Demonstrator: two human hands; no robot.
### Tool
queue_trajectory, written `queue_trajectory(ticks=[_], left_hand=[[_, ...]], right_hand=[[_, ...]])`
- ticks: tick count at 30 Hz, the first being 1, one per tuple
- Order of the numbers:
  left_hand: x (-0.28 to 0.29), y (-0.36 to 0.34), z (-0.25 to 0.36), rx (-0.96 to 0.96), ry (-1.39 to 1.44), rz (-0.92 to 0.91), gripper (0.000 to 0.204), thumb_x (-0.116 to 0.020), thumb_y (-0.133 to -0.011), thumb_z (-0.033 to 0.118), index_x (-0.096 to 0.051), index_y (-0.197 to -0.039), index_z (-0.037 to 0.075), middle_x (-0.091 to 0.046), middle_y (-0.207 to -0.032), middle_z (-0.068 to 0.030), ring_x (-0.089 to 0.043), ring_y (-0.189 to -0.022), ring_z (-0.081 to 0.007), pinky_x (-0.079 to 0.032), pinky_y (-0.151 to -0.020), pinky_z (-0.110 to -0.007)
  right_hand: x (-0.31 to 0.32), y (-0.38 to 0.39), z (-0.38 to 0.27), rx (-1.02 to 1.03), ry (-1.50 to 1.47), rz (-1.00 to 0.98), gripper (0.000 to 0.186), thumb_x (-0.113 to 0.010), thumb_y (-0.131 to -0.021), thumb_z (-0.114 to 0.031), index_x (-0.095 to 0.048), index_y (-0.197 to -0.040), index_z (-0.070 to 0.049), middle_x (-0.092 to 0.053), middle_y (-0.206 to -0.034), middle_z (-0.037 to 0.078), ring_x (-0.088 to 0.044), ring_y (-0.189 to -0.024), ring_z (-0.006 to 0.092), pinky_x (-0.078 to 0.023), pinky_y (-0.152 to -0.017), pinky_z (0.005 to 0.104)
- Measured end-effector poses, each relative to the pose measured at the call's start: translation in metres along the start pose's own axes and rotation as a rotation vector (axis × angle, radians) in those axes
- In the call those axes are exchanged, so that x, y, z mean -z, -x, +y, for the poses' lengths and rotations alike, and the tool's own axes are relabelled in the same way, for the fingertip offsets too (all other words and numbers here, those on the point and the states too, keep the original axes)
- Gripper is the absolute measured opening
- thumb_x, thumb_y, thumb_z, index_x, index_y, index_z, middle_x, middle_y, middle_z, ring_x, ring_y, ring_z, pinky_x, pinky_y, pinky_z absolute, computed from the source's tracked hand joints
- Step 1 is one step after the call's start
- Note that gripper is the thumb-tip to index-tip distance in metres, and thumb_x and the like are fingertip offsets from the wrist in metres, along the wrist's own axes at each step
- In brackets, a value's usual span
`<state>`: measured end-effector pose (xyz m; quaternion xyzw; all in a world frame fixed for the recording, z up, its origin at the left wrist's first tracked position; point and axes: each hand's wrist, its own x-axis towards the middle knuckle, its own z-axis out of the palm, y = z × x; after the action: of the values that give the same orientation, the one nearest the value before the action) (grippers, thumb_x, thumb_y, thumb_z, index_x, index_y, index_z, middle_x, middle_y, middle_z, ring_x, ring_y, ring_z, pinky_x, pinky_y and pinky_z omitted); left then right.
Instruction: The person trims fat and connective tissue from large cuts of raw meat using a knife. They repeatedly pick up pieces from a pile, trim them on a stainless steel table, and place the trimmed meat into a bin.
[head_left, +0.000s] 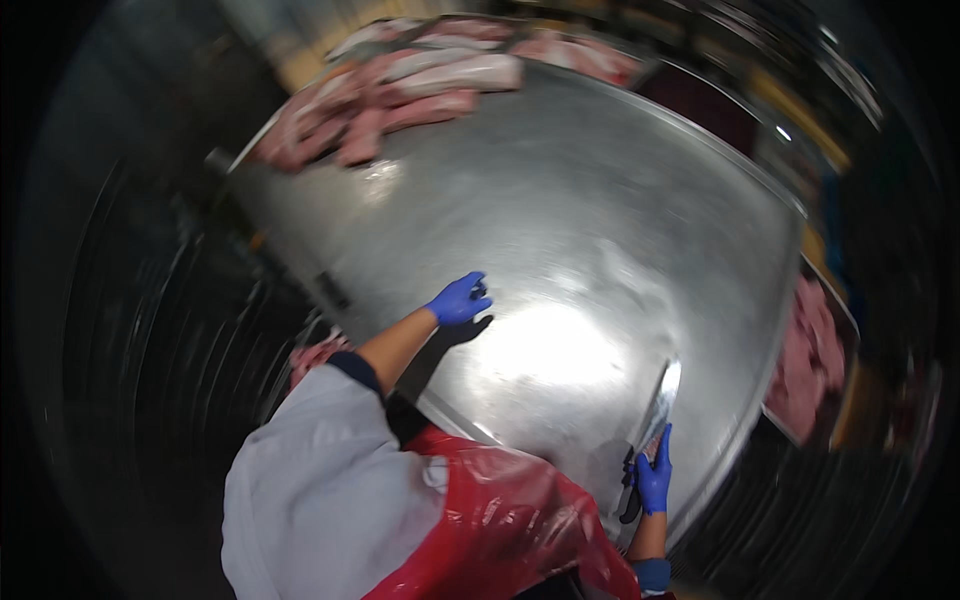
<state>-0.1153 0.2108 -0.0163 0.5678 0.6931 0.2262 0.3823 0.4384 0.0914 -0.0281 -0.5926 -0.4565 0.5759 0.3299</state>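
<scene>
My left hand (460, 298), in a blue glove, is over the middle of the metal table (620, 200) with its fingers loosely bent and apart. It holds nothing, and its shadow falls on the steel beside it. Close to the table's near right edge, my right hand (655, 480), also gloved in blue, grips a long knife (664, 393). The bright blade points away from me, and the black handle shows along the hand's left side. Part of the grip is hidden by motion blur.
Long pieces of pink meat (430, 85) lie piled along the far left edge. More meat (805, 355) fills a container beyond the right edge. A dark red tray (700, 108) sits behind the far right edge. Some meat (318, 358) shows below the left edge.
</scene>
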Motion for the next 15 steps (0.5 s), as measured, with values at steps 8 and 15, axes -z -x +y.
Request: queue_trajectory(ticks=[8,15], left_hand=[[0.196,-0.018,-0.220,0.350,-0.063,0.570,0.078,-0.070,-0.087,0.040,-0.037,-0.145,-0.002,-0.052,-0.137,-0.0257,-0.052,-0.127,-0.0374,-0.042,-0.108,-0.043],[0.334,-0.141,-0.275,0.359,-0.333,0.908,0.095,-0.077,-0.077,0.043,-0.031,-0.147,-0.002,-0.038,-0.145,-0.0277,-0.040,-0.132,-0.0448,-0.035,-0.112,-0.050]], right_hand=[[-0.208,-0.106,-0.072,-0.159,-0.051,-0.248,0.091,-0.046,-0.087,0.010,-0.013,-0.162,-0.030,-0.059,-0.085,0.008,-0.054,-0.053,0.0143,-0.047,-0.045,0.0281],[-0.307,-0.155,-0.086,-0.179,0.027,-0.171,0.088,-0.045,-0.089,0.009,-0.013,-0.162,-0.028,-0.060,-0.081,0.009,-0.057,-0.055,0.0158,-0.048,-0.046,0.0289]])
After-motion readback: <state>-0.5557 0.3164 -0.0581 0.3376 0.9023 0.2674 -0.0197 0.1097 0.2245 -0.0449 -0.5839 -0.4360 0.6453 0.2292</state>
